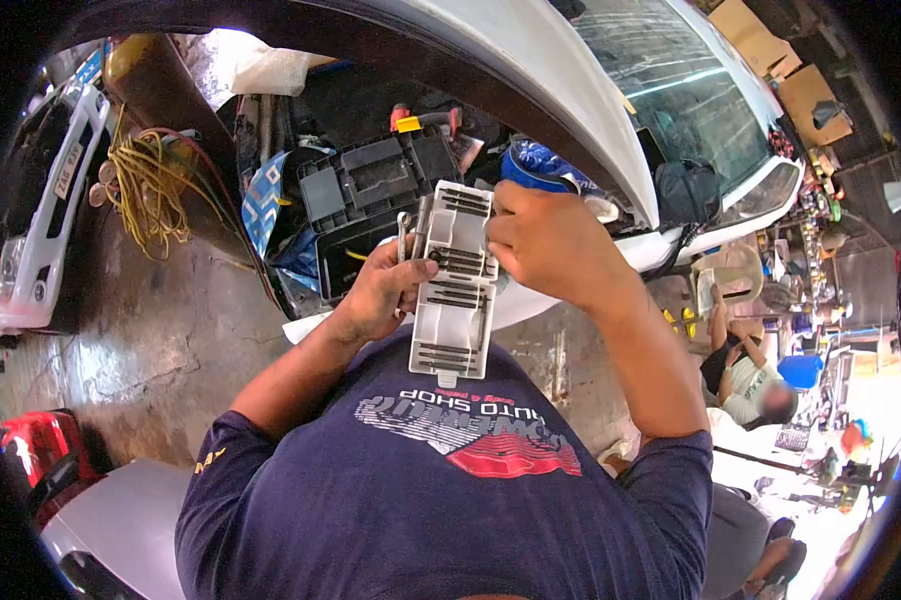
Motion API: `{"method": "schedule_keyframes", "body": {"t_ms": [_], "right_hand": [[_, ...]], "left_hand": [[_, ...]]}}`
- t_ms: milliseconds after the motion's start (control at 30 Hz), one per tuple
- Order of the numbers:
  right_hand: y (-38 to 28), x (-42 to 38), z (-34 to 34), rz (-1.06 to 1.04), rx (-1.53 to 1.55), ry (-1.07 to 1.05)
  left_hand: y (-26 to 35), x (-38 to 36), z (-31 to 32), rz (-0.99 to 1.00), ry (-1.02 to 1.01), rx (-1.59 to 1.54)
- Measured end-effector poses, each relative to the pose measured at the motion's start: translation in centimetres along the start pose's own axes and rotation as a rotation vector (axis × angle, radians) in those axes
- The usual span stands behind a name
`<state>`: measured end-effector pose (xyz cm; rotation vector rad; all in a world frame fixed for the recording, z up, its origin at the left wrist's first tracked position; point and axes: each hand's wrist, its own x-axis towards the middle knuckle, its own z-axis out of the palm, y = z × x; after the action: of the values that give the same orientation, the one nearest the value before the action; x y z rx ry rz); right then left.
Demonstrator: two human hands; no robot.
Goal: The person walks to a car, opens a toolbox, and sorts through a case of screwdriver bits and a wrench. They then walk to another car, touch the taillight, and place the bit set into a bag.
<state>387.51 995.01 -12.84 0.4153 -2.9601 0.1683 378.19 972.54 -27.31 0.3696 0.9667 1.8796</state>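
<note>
My left hand (375, 295) is closed around the left side of an open white plastic drill bit case (450, 322), its thumb over the edge. Rows of dark bits (463, 262) lie in both halves of the case, which I hold in front of my chest. A combination wrench (403, 235) sticks up from the same hand, beside the case. Bent and closed, the fingers of my right hand (550, 240) meet the right edge of the upper half. What they pinch, if anything, is hidden.
Beyond my hands lie an open black toolbox (370, 180), a red power drill (425, 120) and a blue bag (535, 165). A white car (615, 110) with a raised panel stands ahead. Coiled yellow hose (155, 185) hangs at left. Another person (745, 380) sits at right.
</note>
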Motion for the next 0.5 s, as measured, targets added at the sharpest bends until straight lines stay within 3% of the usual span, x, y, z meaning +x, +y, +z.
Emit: {"method": "schedule_keyframes", "body": {"t_ms": [167, 467, 500], "right_hand": [[-0.3, -0.1, -0.8, 0.029, -0.039, -0.088], [0.8, -0.6, -0.8, 0.115, 0.238, -0.191], [0.8, -0.4, -1.1, 0.215, 0.373, -0.122]], "left_hand": [[-0.1, 0.1, 0.1, -0.021, 0.016, -0.004], [-0.1, 0.1, 0.0, -0.005, -0.018, -0.034], [0.1, 0.1, 0.1, -0.010, -0.034, -0.054]]}}
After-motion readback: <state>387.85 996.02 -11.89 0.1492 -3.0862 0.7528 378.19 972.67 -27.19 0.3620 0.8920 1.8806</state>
